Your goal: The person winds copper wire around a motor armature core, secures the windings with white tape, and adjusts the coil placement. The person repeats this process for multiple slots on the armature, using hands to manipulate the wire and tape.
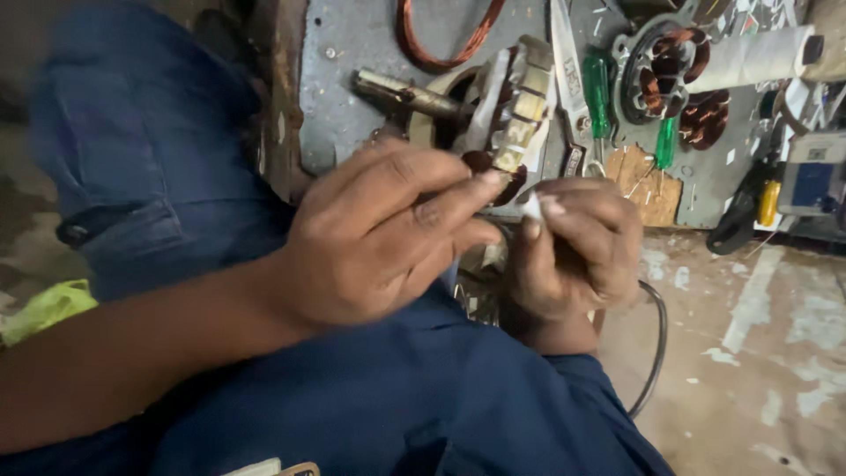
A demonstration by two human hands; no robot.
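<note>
My left hand (pixel 379 234) and my right hand (pixel 577 247) meet in the middle of the view, over my lap in blue trousers. Between thumb and fingers of my right hand sits a small white strip (pixel 532 207). My left fingertips pinch toward the same strip, right beside the motor stator (pixel 515 110) with its metal shaft (pixel 405 92) that lies tilted on the grey board (pixel 352 53). The picture is blurred, so whether my left fingers touch the strip is unclear.
On the grey board lie a copper wire coil (pixel 449 44), scissors (pixel 568 79), two green-handled screwdrivers (pixel 599 88), a second wound stator (pixel 670 70), a white roll (pixel 758 57) and a brown card piece (pixel 648 185). A black cable (pixel 656 344) curves over the stained floor (pixel 758 353).
</note>
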